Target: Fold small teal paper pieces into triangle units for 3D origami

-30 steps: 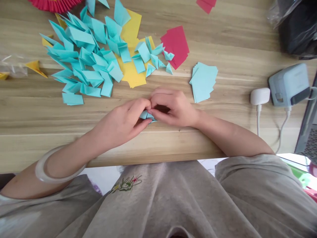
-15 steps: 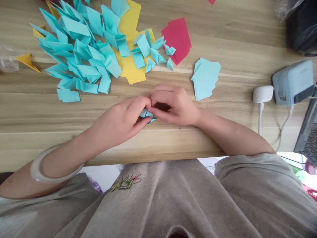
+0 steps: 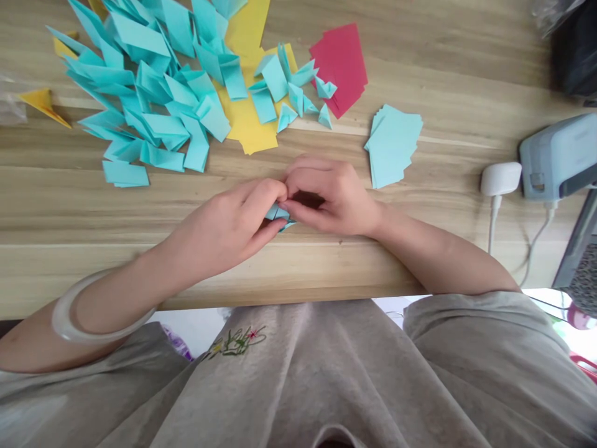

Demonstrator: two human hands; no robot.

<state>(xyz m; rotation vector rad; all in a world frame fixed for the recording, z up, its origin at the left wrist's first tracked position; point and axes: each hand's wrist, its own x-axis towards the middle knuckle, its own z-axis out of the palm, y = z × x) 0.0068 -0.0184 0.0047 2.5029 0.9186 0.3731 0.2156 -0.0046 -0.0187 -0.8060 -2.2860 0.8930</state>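
Between my two hands is a small piece of folded turquoise paper point(image 3: 278, 213), mostly covered by my fingers. My left hand point(image 3: 237, 214) grips it from the left, thumb below and curled fingers above. From the right, my right hand point(image 3: 326, 193) pinches it with thumb and fingertips, which touch the left fingers. Just beyond the hands lie small folded turquoise triangles point(image 3: 286, 116). A large pile of folded turquoise papers point(image 3: 161, 130) spreads over the upper left of the wooden table point(image 3: 196, 267).
Yellow paper sheets point(image 3: 254, 134) lie under some folded pieces. Beyond my right hand are a red paper stack point(image 3: 342, 68) and a flat turquoise stack point(image 3: 394, 146). A white charger point(image 3: 500, 179) with a cable and a grey-blue device point(image 3: 557, 155) stand at right. One folded yellow piece point(image 3: 44, 106) lies far left.
The view has shifted slightly, so the papers at the back appear a little higher. Both hands keep the same grip on the folded paper.
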